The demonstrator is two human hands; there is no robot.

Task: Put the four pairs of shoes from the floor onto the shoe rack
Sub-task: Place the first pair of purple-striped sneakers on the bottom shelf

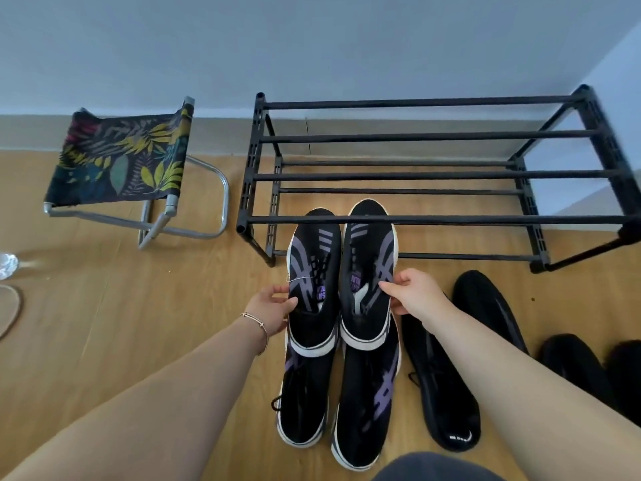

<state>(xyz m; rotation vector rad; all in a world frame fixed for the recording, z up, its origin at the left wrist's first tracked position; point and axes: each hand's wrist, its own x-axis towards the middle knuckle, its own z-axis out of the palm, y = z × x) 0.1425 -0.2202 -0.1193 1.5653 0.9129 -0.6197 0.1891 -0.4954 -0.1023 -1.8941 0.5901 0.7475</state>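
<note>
My left hand (274, 308) grips the left shoe (314, 269) of a black pair with grey-purple stripes and white soles. My right hand (414, 291) grips its mate (369, 262). Both shoes are side by side with their toes under the front top bar of the black shoe rack (416, 219). The rack stands against the wall with two tiers of bare bars. A second black-and-purple pair (340, 397) lies on the floor below the held shoes. To the right lie a plain black pair (447, 387) and part of another dark pair (572, 362).
A folding stool (121, 157) with a leaf-print seat and metal legs stands left of the rack. Some clear and pale objects (7, 265) show at the left edge. The floor is wood-look vinyl, and a wall corner closes in the rack's right end.
</note>
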